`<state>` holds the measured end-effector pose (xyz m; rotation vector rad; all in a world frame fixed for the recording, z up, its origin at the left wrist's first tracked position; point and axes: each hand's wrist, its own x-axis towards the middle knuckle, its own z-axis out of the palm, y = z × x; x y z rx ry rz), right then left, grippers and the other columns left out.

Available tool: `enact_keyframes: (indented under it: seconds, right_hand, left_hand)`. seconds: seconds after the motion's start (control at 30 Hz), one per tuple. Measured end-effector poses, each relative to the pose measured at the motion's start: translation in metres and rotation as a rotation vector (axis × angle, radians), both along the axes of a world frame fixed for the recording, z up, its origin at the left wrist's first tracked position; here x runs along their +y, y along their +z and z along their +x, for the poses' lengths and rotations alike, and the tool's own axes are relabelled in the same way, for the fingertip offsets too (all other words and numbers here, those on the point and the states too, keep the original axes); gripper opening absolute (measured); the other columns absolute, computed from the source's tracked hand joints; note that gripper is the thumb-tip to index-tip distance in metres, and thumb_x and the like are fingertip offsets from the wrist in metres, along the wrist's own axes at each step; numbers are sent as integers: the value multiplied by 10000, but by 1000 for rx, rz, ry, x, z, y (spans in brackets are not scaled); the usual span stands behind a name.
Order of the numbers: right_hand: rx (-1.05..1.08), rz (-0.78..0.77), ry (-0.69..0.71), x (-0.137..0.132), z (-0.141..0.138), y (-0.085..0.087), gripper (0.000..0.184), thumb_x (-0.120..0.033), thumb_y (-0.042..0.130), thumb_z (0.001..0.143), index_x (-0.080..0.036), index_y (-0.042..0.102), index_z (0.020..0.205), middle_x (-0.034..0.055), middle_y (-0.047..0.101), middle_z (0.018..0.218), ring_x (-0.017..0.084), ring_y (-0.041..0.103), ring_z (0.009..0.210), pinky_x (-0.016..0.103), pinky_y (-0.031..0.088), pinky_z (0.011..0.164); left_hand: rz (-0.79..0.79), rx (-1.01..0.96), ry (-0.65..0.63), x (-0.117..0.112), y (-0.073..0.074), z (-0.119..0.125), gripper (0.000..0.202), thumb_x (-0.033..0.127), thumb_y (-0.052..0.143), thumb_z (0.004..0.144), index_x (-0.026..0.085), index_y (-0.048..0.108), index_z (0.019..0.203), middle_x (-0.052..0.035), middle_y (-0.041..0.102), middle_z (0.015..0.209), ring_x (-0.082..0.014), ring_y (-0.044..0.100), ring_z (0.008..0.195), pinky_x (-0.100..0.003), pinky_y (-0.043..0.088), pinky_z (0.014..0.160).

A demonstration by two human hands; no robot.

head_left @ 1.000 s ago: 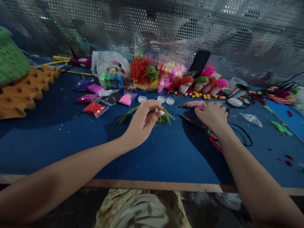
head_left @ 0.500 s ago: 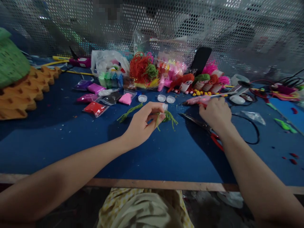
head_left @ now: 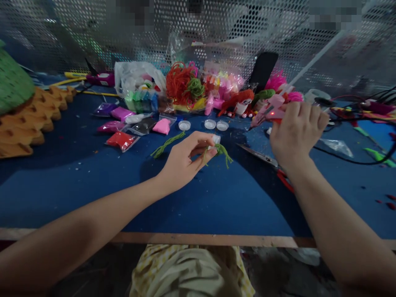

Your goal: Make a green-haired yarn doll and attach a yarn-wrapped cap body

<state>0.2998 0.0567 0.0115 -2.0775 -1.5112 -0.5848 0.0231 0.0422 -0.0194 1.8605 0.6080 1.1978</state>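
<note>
While left hand [head_left: 182, 159] pinches wispy green yarn tuft [head_left: 221, 152] | right hand [head_left: 295, 132] grips pink plastic glue gun [head_left: 266, 112]

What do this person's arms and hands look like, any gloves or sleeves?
No gloves: the left hand and right hand are bare, with no ring, watch or bracelet showing. The left forearm and right forearm are bare too, no sleeve in view. A pale yellow checked garment covers the lap.

Counted: one table [head_left: 77, 177], one glue gun [head_left: 266, 111], one pair of scissors [head_left: 261, 156], three white caps [head_left: 210, 124], seven clay packets [head_left: 121, 140], one loose green strand [head_left: 167, 144], one green tuft [head_left: 222, 151], one orange yarn tangle [head_left: 178, 82], one phone [head_left: 262, 68]
</note>
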Motion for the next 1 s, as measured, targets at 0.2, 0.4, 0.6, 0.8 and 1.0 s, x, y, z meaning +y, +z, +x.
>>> enact_keyframes:
  seconds: [0.2,0.4,0.6,0.8,1.0]
  right_hand:
    - [152,91,75,-3,-5,0,589,-286,534,918,38,435,1399,371,514,1420,418,491,1376,543,387,1117]
    - [152,341,442,-16,-21,-9,759,-384,610,846,10,341,1436,352,502,1426,345,550,1352,467,450,1112]
    - [-6,433,562,-20,-20,-14,518,-300,636,857,-115,513,1325,214,658,1169,325,678,1097,485,498,1030]
    - [-93,504,615,-9,-11,-20,470,-312,654,805,-204,531,1245,73,643,975,269,669,876,494,556,829]
    - [-114,436,611,-9,-12,-20,425,-346,629,834,-194,504,1211,47,595,958,203,620,791,435,556,759]
  left_hand:
    - [32,35,32,-1,3,-1,122,296,662,974,227,592,1045,-41,720,1130,-147,733,990,-280,617,896]
    - [32,61,69,-1,3,0,154,317,670,963,224,601,1064,-47,712,1142,-192,710,1134,-324,610,984]
    - [71,40,88,0,0,2,151,266,683,946,211,620,1073,-35,706,1105,-202,702,1157,-388,596,1037]
    - [115,49,92,1,2,2,145,254,684,942,199,619,1060,-31,706,1071,-188,715,1124,-346,622,990]
    - [125,46,70,0,2,2,147,257,687,949,207,615,1068,-32,702,1064,-203,702,1178,-329,630,975]
